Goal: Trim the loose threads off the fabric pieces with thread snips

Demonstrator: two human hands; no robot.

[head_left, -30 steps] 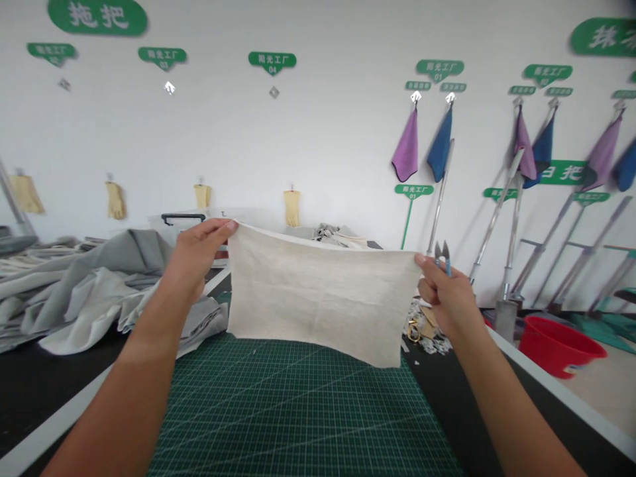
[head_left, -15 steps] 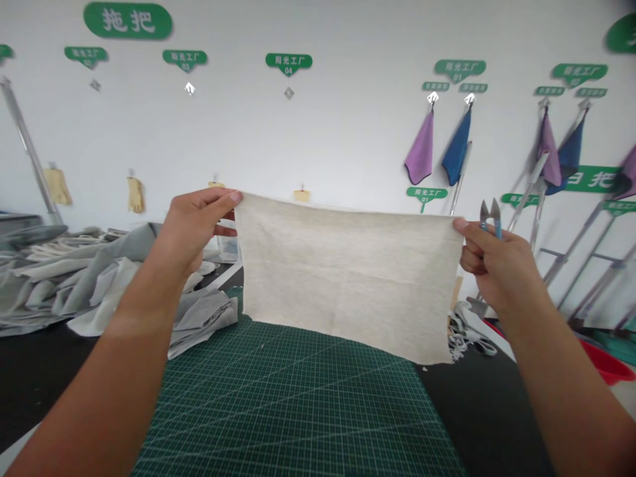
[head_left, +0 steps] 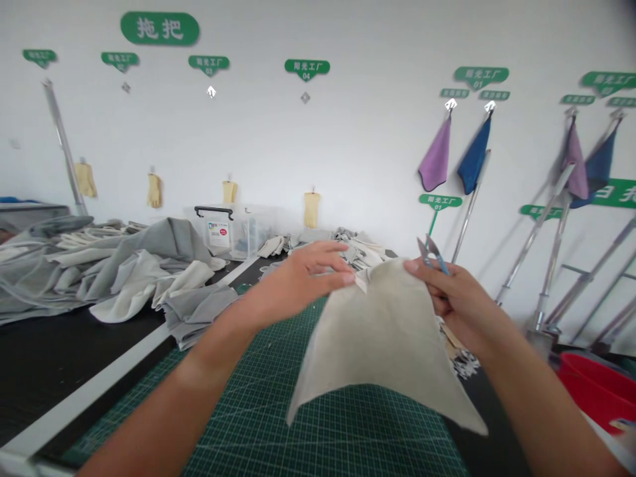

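Left grip: the left hand (head_left: pixel 298 281) is curled nearly closed, palm down, with its fingertips (head_left: pixel 342 278) pinching the upper edge of the beige cloth (head_left: pixel 382 348) at a small folded corner.

Right grip: the right hand (head_left: pixel 460 301) is closed, its thumb and fingers pinching the cloth's other upper corner. The same hand also holds small snips (head_left: pixel 431 254), whose blades stick up above the fingers and stand slightly open.

Cloth: it hangs between the two grips, its top edge drawn up into a narrow arch and its two lower corners flaring down. It is a little blurred and hangs just above the mat.

Below the grips: a green cutting mat (head_left: pixel 318 427) with a printed grid lies on the black worktop (head_left: pixel 94 361).

Left of the grips: a heap of gray fabric (head_left: pixel 114 268) and paler pieces lies on the worktop, well left of the left hand.

Beyond the grips: a clear plastic box (head_left: pixel 223 232) with black handles stands beside more fabric scraps (head_left: pixel 360 248).

Right of the grips: a pile of scraps (head_left: pixel 464 363) lies just below the right hand, and a red basin (head_left: pixel 599 387) sits lower down, well to the right.

Wall, high beyond the grips: a purple towel (head_left: pixel 434 156) and a blue towel (head_left: pixel 474 156) hang from hooks.
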